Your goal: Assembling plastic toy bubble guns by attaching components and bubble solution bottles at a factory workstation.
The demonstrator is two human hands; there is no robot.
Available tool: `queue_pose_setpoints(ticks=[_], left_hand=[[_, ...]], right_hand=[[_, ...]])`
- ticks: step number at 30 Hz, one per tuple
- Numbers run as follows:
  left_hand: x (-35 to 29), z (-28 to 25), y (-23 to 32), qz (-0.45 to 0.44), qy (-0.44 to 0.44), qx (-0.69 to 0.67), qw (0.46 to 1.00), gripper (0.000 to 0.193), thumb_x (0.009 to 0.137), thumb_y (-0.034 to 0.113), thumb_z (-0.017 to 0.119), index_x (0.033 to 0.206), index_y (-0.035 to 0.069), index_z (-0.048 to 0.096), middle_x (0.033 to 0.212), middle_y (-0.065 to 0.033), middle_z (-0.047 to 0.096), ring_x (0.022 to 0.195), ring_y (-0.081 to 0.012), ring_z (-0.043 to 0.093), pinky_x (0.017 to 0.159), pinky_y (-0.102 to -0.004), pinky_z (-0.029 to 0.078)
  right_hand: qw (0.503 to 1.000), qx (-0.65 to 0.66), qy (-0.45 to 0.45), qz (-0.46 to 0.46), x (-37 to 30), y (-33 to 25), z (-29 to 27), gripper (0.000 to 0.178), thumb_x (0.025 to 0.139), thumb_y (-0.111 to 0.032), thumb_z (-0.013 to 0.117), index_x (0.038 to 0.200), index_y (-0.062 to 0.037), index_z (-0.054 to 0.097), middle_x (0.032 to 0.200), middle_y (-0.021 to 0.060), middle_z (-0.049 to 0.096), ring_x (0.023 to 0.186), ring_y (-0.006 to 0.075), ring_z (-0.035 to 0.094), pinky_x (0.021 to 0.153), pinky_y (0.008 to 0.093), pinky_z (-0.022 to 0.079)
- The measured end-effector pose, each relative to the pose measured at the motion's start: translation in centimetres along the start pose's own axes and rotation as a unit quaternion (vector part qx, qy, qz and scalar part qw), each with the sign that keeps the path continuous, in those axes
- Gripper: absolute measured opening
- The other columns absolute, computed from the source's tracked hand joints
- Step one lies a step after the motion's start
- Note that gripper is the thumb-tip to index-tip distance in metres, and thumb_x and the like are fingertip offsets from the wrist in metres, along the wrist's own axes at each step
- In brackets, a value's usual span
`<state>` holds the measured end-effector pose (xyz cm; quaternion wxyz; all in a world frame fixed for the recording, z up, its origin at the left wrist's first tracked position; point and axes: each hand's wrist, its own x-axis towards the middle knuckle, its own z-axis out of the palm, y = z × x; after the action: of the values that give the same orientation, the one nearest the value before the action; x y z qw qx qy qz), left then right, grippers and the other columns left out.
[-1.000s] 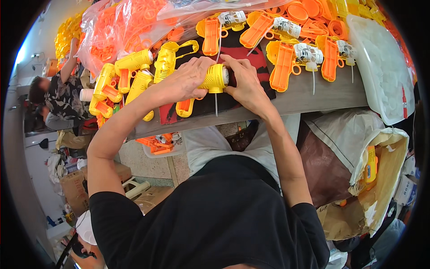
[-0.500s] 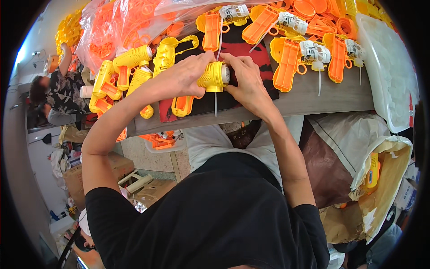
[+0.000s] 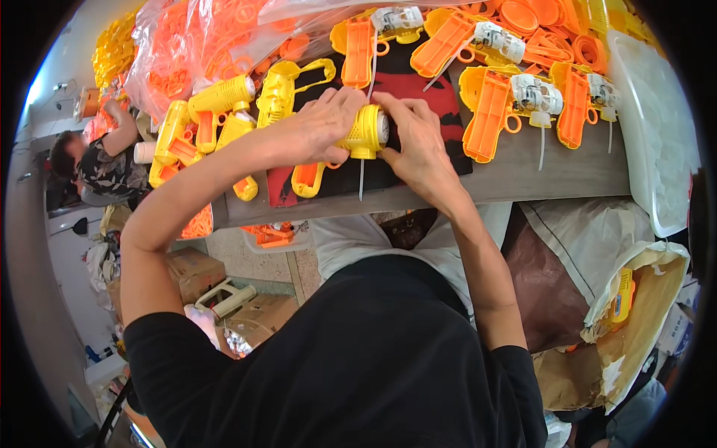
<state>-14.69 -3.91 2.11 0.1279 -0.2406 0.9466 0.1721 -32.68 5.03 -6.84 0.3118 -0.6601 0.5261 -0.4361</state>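
Observation:
A yellow toy gun [image 3: 364, 133] with a round, vented barrel and a white end lies sideways between my hands, close above a red and black cloth [image 3: 441, 112]. Wrapped over its body from the left is my left hand [image 3: 323, 125], which hides much of it. The orange and yellow handle [image 3: 305, 179] sticks out below that hand. My right hand [image 3: 420, 145] closes round the barrel end, thumb below and fingers above. A thin white strip [image 3: 362, 179] hangs down beneath the barrel.
Half-open toy guns [image 3: 489, 112] with white inner parts lie along the right and back. Closed yellow toy guns [image 3: 224, 101] lie left. Bagged orange parts [image 3: 224, 45] fill the back; a translucent bin [image 3: 653, 134] stands right. A co-worker [image 3: 112, 153] sits at far left.
Both hands stay on the toy gun with little change in grip. My left elbow has swung slightly outward. The co-worker's arm has shifted, and the whole view has moved a little.

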Motion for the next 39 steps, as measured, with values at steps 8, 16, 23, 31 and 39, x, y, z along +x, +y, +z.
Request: queue_pose_setpoints(ticks=[8, 16, 23, 31, 39], left_hand=[[-0.4, -0.1, 0.2, 0.017, 0.002, -0.012, 1.0, 0.079, 0.07, 0.004, 0.077, 0.136, -0.002, 0.034, 0.123, -0.0177, 0.043, 0.117, -0.0367, 0.047, 0.096, -0.0456, 0.043], [-1.3, 1.3, 0.2, 0.041, 0.098, 0.006, 0.994, 0.076, 0.07, 0.003, 0.076, 0.135, 0.002, 0.036, 0.122, -0.0159, 0.046, 0.115, -0.0354, 0.049, 0.099, -0.0454, 0.039], [-0.7, 0.0, -0.1, 0.031, 0.011, -0.01, 0.999, 0.075, 0.071, 0.009, 0.074, 0.135, -0.003, 0.035, 0.123, -0.0174, 0.046, 0.114, -0.0351, 0.049, 0.092, -0.0443, 0.045], [-0.9, 1.2, 0.7, -0.001, 0.073, 0.039, 0.997, 0.081, 0.068, 0.013, 0.077, 0.139, 0.0, 0.039, 0.123, -0.0164, 0.05, 0.114, -0.0345, 0.051, 0.088, -0.045, 0.045], [-1.7, 1.0, 4.9, 0.032, 0.196, 0.039, 0.979, 0.095, 0.067, 0.015, 0.086, 0.146, 0.006, 0.034, 0.13, -0.0137, 0.052, 0.125, -0.0322, 0.049, 0.103, -0.0438, 0.04]], right_hand=[[1.0, 0.014, 0.005, 0.001, 0.1, -0.4, -0.5, 0.08, 0.067, 0.005, 0.077, 0.14, -0.0118, 0.05, 0.123, 0.0149, 0.059, 0.121, 0.0353, 0.05, 0.106, 0.0435, 0.04], [1.0, 0.01, -0.003, 0.02, -0.1, 0.0, -0.2, 0.078, 0.068, 0.002, 0.078, 0.14, -0.0125, 0.051, 0.124, 0.0153, 0.057, 0.122, 0.0356, 0.05, 0.107, 0.0441, 0.039], [0.999, -0.009, -0.016, 0.035, -0.1, -0.4, -0.6, 0.078, 0.069, 0.001, 0.078, 0.141, -0.0118, 0.05, 0.125, 0.0166, 0.057, 0.123, 0.0364, 0.049, 0.108, 0.0441, 0.039], [0.988, 0.145, -0.055, 0.026, -0.4, -0.5, -1.7, 0.082, 0.085, -0.016, 0.076, 0.153, -0.0035, 0.03, 0.145, 0.0201, 0.049, 0.137, 0.0323, 0.043, 0.115, 0.0442, 0.031], [0.948, 0.309, -0.04, 0.07, -2.1, -2.0, -1.4, 0.057, 0.095, -0.023, 0.073, 0.139, 0.0002, 0.044, 0.119, 0.0077, 0.061, 0.11, 0.0141, 0.059, 0.094, 0.0308, 0.05]])
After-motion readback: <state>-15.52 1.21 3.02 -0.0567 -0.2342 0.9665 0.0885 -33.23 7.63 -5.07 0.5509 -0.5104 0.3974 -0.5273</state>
